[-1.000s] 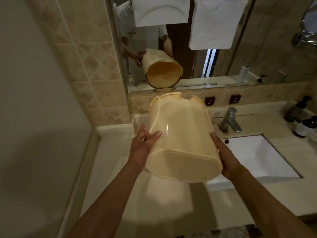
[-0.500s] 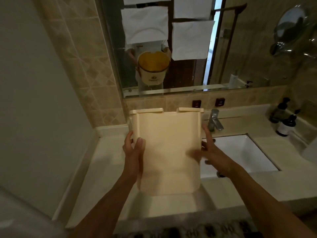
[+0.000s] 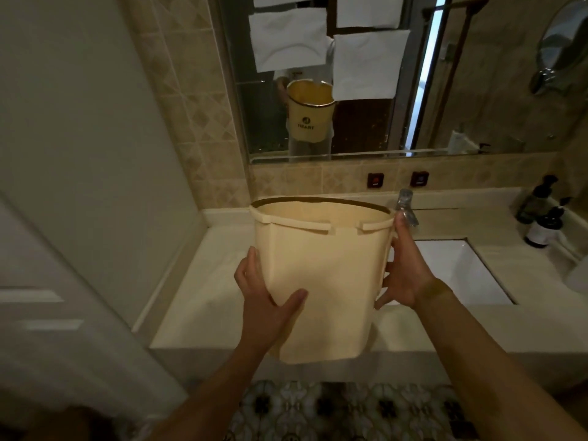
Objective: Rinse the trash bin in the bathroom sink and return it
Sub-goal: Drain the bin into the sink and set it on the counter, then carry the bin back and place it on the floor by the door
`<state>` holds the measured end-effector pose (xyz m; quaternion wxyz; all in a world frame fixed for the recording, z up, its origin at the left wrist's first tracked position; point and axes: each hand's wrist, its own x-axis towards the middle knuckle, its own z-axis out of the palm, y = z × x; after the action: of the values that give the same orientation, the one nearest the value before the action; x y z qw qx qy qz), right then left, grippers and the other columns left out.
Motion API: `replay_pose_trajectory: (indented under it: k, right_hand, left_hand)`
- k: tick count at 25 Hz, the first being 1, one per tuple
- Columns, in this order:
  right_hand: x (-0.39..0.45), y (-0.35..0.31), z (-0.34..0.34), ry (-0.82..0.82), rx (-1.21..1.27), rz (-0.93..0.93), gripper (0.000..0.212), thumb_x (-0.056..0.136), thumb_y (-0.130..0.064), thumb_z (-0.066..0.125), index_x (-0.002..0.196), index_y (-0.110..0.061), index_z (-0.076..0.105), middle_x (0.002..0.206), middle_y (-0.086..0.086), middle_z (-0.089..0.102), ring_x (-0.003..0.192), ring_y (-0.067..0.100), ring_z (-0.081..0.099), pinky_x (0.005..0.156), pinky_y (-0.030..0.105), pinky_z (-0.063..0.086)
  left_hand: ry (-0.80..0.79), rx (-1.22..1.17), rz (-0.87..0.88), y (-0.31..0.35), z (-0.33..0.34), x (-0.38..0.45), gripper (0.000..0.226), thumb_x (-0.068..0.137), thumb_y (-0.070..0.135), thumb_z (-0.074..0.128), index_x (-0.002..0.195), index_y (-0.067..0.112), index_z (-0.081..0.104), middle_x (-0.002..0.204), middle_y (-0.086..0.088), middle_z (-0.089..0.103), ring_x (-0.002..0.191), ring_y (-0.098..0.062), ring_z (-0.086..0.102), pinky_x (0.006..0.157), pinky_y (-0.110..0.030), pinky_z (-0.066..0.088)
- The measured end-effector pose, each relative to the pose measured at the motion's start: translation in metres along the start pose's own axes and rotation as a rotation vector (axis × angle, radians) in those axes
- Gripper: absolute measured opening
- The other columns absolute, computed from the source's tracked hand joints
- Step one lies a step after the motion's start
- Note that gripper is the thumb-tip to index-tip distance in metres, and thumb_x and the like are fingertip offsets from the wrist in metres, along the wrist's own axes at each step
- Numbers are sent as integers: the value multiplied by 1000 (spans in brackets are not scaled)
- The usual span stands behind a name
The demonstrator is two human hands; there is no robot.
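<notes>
My left hand (image 3: 265, 300) presses flat against the near left wall of the trash bin (image 3: 321, 281), fingers spread, thumb lying across its front. My right hand (image 3: 402, 272) cups the opposite wall, fingers reaching up toward the rim, thumb tucked below. Between both palms the bin hangs upright in the air, mouth up, above the front edge of the tabletop (image 3: 203, 297) and left of the sink (image 3: 458, 268), touching neither. Behind its right rim stands the faucet (image 3: 405, 206). The mirror (image 3: 366, 90) reflects the bin's far side. Two dark bottles (image 3: 541, 218) stand at the tabletop's right edge.

I judge the bin to be light, stiff thin plastic, smooth and likely slippery when wet. A squeeze on opposite walls works; hooking fingers under the lipped rim would hold more surely.
</notes>
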<state>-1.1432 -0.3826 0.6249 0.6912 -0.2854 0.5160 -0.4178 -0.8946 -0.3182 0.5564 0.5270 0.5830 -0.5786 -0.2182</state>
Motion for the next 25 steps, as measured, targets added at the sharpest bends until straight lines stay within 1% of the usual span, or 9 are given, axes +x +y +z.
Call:
replay_pose_trajectory:
  k: [2,4,8,12,14,16,19,22,25]
  right_hand:
    - [-6,7,-5,-48,3,29,98,59,-89,52,143,-42,36,136,12,43,130,52,33,86,84,25]
    - [-10,10,-2,-78,-27,36,85,65,-77,61,139,-38,41,131,10,48,122,52,41,83,83,31]
    - [-15,20,29,-21,-140,5,61,75,-51,57,129,-26,47,123,14,52,109,46,50,83,73,42]
    - [-20,36,87,14,-228,-68,36,82,-34,51,116,-22,52,109,13,57,97,39,56,71,56,53]
    - [-25,46,119,16,-280,-100,34,83,-29,53,115,-17,54,99,12,60,85,36,59,55,44,54]
    - [-36,65,159,-30,-362,-118,29,84,-25,55,111,-14,57,93,12,61,78,34,60,48,38,52]
    - [-62,96,218,-89,-468,-154,16,83,-19,59,95,-10,62,84,12,63,70,31,61,42,31,50]
    - [-106,138,288,-194,-567,-217,5,81,-15,61,81,-13,66,78,10,66,63,26,62,41,27,48]
    - [-151,183,351,-333,-664,-303,8,81,-14,65,79,-15,72,70,3,66,53,15,61,36,21,44]
  left_hand:
    - [-8,85,57,-1,-9,-13,113,60,71,74,141,65,-5,152,15,13,128,21,21,103,-13,25]
    - [-7,135,109,-9,-19,-26,116,63,71,74,147,55,-4,157,6,12,138,16,13,105,-13,24]
    - [42,78,71,-22,-46,-52,117,64,75,74,152,48,2,158,11,15,146,-18,25,112,-50,39]
    - [220,-79,-38,-26,-105,-85,94,75,82,54,153,48,14,149,16,38,128,-11,49,97,-38,50]
    - [347,-131,-52,-24,-144,-97,77,85,80,39,149,37,37,131,18,57,111,-10,61,86,-34,54]
    - [450,-236,-190,-19,-197,-113,61,86,76,34,126,39,61,104,16,70,97,-16,66,74,-31,56]
    - [293,-242,-471,-11,-282,-139,52,82,80,35,99,46,72,101,8,72,101,-24,67,66,-27,57]
    - [114,-234,-717,-9,-373,-189,63,68,89,52,113,45,64,120,2,62,106,-24,63,63,-30,59]
    - [55,-255,-826,-7,-438,-235,75,67,73,71,128,34,51,122,0,56,104,-23,60,56,-25,59]
